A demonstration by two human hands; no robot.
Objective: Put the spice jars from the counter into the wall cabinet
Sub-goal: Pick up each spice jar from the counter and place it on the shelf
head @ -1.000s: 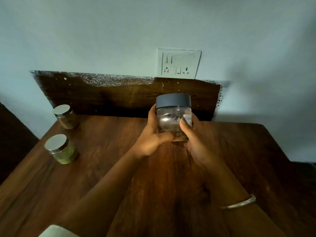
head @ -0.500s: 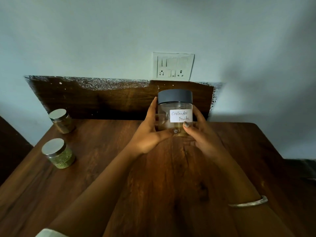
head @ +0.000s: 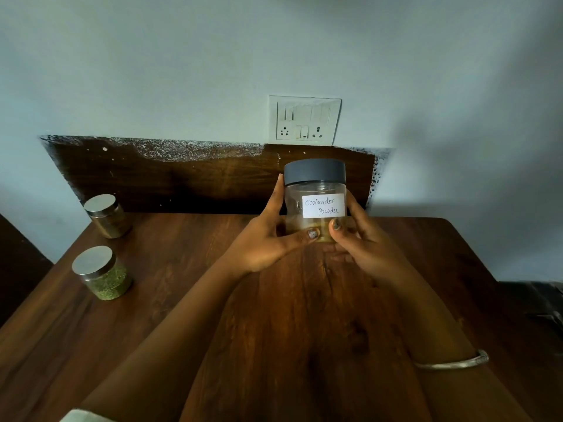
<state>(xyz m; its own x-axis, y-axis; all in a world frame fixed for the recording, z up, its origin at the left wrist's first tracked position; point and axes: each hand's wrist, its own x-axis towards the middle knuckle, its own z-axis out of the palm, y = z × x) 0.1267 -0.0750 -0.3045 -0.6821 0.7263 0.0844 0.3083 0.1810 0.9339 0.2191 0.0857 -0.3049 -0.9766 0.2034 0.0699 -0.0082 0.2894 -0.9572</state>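
Both hands clasp the coriander powder jar (head: 315,202): left hand (head: 268,242) wrapped on its left wall, right hand (head: 358,242) on its right, thumbs across the front below the label. Jar upright, long axis vertical, grey lid up, at or just above the counter (head: 304,315); contact with the wood probably hidden by fingers. Wall cabinet not in view, so the lift direction is unconfirmed. Two steel-lidded jars (head: 102,272) stand well apart, nearer the left hand.

coriander jar (head: 315,196) upright, two jars (head: 102,274) left
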